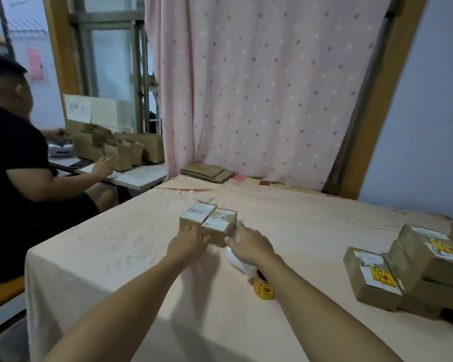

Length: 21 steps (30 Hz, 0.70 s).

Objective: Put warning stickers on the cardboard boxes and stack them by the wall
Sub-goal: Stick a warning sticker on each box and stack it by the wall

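My left hand (187,240) and right hand (249,242) rest loosely open against the near sides of two small boxes (209,220) side by side mid-table (115,257), gripping nothing. The sticker roll (263,290) stands under my right wrist; stickered boxes (408,267) sit far right.

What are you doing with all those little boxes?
A person is putting warning stickers on cardboard boxes. Both hands, left and right, are reaching to two boxes sitting side by side on the table; these show only white labels, no yellow sticker yet. The sticker roll stands under the right arm. On the right, a pile of boxes already has yellow stickers. Another person works at a separate table.
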### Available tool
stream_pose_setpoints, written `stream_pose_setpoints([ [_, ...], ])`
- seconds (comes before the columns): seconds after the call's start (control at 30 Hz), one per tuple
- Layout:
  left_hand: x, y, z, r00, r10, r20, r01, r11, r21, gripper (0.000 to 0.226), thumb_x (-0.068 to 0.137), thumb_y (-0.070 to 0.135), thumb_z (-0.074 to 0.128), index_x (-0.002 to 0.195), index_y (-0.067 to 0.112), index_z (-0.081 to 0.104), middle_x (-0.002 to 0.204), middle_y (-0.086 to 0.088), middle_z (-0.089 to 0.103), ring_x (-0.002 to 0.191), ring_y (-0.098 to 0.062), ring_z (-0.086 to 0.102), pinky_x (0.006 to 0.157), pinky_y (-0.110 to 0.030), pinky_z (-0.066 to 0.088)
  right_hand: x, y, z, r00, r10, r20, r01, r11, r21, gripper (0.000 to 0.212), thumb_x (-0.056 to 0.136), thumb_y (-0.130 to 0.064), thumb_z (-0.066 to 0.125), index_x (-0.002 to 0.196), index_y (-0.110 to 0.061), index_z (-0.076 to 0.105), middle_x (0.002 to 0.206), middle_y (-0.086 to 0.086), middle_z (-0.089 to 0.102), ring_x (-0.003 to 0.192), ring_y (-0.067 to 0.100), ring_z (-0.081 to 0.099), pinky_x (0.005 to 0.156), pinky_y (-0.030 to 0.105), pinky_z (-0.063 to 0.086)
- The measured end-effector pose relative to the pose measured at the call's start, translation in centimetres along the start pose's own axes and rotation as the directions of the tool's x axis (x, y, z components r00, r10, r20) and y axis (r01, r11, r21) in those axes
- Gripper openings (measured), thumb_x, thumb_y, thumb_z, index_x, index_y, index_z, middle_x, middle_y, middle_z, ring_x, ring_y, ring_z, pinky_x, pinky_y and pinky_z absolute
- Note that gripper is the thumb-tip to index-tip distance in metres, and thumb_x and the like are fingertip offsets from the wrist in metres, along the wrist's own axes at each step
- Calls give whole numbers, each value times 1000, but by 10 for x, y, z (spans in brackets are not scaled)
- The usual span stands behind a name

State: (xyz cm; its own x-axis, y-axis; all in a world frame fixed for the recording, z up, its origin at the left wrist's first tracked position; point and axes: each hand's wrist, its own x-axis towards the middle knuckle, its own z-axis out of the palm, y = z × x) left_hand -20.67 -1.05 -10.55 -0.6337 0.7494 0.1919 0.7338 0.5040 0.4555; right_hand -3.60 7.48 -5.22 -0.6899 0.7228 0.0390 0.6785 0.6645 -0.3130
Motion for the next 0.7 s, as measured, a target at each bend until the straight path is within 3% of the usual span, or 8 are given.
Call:
stream_pose_setpoints([
  [0.1, 12, -4, 11, 999, -33, 2, 33, 999, -27, 42, 98, 46, 44, 126, 16, 51, 134, -6, 55, 125, -27, 48, 89, -41, 44, 19, -3, 13, 999, -9, 43, 12, 998, -67, 61, 95, -59, 40, 147, -29, 39, 146, 6, 54, 128, 33, 52, 101, 45, 41],
  [0.37, 27, -9, 22, 999, -25, -32, 24, 999, -44, 36, 98, 43, 42, 116, 14, 52, 126, -8, 57, 115, -29, 53, 83, -41, 46, 59, -7, 29, 996, 19, 83, -7, 989, -148, 63, 100, -61, 35, 149, -23, 39, 149, 10, 50, 134, 33, 47, 105, 44, 36],
  [0.53, 27, -5, 29, 997, -46, -68, 36, 989, -143, 33, 97, 43, 43, 110, 15, 56, 121, -4, 61, 111, -26, 55, 80, -40, 47, 66, -11, 33, 996, 20, 90, -15, 999, -52, 64, 101, -59, 37, 153, -21, 35, 149, 10, 52, 135, 32, 48, 104, 41, 38],
  [0.7, 22, 9, 26, 990, -33, -140, -10, 955, -297, 25, 98, 40, 49, 92, 17, 56, 96, 0, 65, 91, -22, 60, 68, -34, 41, 62, -8, 32, 995, 69, 72, -80, 985, 153, 59, 97, -62, 39, 141, -23, 45, 137, 10, 58, 121, 34, 57, 98, 41, 47],
])
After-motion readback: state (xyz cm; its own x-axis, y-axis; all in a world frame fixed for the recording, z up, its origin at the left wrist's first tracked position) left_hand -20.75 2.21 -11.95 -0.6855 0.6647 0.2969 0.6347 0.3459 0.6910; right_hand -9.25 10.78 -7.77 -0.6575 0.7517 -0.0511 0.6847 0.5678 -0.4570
